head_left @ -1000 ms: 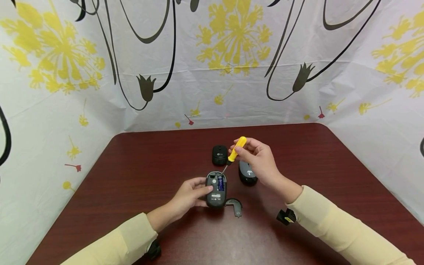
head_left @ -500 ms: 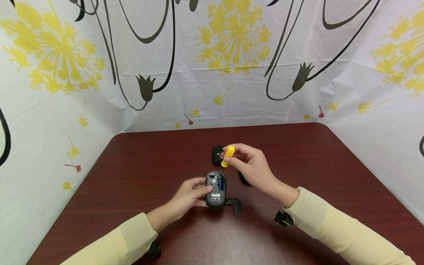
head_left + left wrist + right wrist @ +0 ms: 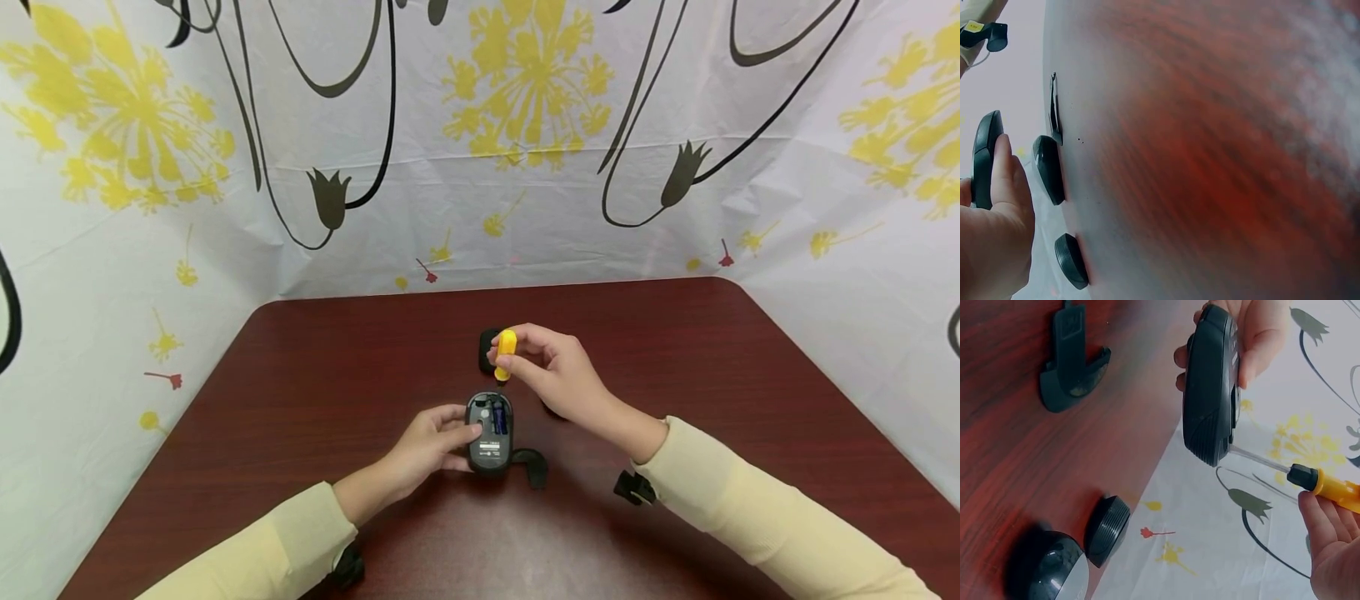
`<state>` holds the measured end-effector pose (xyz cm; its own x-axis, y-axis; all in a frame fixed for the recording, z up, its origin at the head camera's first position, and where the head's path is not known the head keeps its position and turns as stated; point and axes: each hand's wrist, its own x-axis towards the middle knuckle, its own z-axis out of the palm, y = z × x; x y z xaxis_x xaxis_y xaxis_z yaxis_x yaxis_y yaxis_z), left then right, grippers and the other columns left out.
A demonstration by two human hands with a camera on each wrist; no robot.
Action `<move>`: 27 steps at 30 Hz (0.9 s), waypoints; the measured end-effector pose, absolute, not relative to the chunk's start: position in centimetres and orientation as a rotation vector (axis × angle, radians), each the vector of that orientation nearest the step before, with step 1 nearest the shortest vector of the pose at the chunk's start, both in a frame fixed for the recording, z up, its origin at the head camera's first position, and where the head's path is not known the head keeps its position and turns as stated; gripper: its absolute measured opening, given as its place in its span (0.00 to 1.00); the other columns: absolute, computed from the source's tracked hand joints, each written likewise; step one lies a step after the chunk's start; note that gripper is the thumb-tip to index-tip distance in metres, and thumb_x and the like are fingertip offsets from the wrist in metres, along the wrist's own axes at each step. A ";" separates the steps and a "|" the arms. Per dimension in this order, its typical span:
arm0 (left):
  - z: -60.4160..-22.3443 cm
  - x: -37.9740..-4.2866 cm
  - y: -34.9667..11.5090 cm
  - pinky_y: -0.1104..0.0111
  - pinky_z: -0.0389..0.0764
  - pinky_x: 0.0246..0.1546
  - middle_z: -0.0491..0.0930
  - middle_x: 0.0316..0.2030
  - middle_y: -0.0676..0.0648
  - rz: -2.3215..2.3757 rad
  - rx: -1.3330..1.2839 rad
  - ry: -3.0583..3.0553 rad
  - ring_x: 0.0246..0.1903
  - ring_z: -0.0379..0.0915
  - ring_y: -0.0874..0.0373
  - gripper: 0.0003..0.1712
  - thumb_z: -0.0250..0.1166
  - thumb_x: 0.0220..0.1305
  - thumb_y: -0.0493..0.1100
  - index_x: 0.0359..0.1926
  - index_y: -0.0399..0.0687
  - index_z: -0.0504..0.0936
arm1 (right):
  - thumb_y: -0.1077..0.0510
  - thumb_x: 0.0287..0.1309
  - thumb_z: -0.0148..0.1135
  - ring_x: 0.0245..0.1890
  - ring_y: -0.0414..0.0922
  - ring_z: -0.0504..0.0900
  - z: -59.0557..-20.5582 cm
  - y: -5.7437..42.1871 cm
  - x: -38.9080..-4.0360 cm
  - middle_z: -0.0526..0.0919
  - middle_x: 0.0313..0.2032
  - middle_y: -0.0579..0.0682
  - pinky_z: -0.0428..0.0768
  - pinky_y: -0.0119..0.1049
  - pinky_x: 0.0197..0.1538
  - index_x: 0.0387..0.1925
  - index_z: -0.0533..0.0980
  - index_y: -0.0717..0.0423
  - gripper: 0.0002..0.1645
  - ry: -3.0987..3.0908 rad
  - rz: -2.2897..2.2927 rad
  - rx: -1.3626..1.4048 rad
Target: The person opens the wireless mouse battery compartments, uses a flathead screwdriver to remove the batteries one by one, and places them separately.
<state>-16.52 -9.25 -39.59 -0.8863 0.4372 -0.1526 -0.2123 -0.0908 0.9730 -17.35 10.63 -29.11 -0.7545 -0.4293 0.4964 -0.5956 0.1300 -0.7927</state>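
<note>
My left hand (image 3: 431, 442) grips a dark computer mouse (image 3: 490, 454) above the table, thumb on its upturned underside. The battery bay is uncovered, with a blue battery (image 3: 499, 417) inside. My right hand (image 3: 562, 375) pinches a screwdriver (image 3: 506, 354) by its yellow handle. In the right wrist view the screwdriver's thin shaft (image 3: 1260, 457) reaches the far end of the mouse (image 3: 1210, 387); the exact contact of its tip is hidden. The curved battery cover (image 3: 534, 468) lies on the table, right of the held mouse.
A small black mouse (image 3: 486, 352) sits farther back, partly behind my right hand. Another rounded mouse (image 3: 1054, 575), mostly covered by that hand in the head view, rests beside it. The dark red table (image 3: 360, 350) ends at a patterned cloth (image 3: 420, 167).
My right hand has moved left and slightly down with the screwdriver, which now stands more upright over the mouse's far end. The left hand has barely moved.
</note>
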 end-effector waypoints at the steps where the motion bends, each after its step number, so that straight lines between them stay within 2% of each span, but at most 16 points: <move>1: -39.6 -16.5 -9.2 0.57 0.78 0.33 0.75 0.43 0.36 2.025 0.242 1.758 0.39 0.75 0.48 0.27 0.61 0.57 0.42 0.54 0.32 0.66 | 0.66 0.54 0.57 0.36 0.47 0.79 -29.1 10.6 -17.5 0.81 0.33 0.54 0.78 0.38 0.37 0.37 0.73 0.64 0.07 -2.247 1.690 1.024; 9: -39.5 -16.2 -9.3 0.58 0.79 0.32 0.75 0.43 0.37 1.999 0.248 1.776 0.38 0.75 0.49 0.28 0.61 0.57 0.42 0.54 0.31 0.65 | 0.64 0.56 0.56 0.35 0.51 0.79 -29.2 10.8 -19.0 0.80 0.34 0.59 0.79 0.38 0.34 0.41 0.73 0.61 0.10 -2.286 1.768 0.989; 17: -39.3 -15.9 -9.2 0.58 0.79 0.31 0.75 0.43 0.36 2.000 0.247 1.791 0.39 0.75 0.50 0.28 0.61 0.57 0.40 0.55 0.30 0.64 | 0.59 0.57 0.55 0.37 0.58 0.78 -29.3 11.0 -20.5 0.79 0.34 0.62 0.79 0.46 0.36 0.42 0.73 0.62 0.12 -2.337 1.972 0.862; 27: -39.2 -15.6 -9.0 0.59 0.79 0.30 0.75 0.42 0.37 1.987 0.242 1.809 0.39 0.75 0.51 0.27 0.60 0.57 0.39 0.55 0.32 0.64 | 0.59 0.58 0.54 0.36 0.56 0.79 -29.9 11.3 -22.1 0.79 0.36 0.64 0.79 0.44 0.33 0.44 0.72 0.66 0.15 -2.385 2.059 0.758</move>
<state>-15.64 -8.97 -39.17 -0.8878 0.4307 -0.1620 -0.2015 -0.0473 0.9783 -22.12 11.29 -29.95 -0.8860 -0.4061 0.2238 -0.2807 0.0856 -0.9560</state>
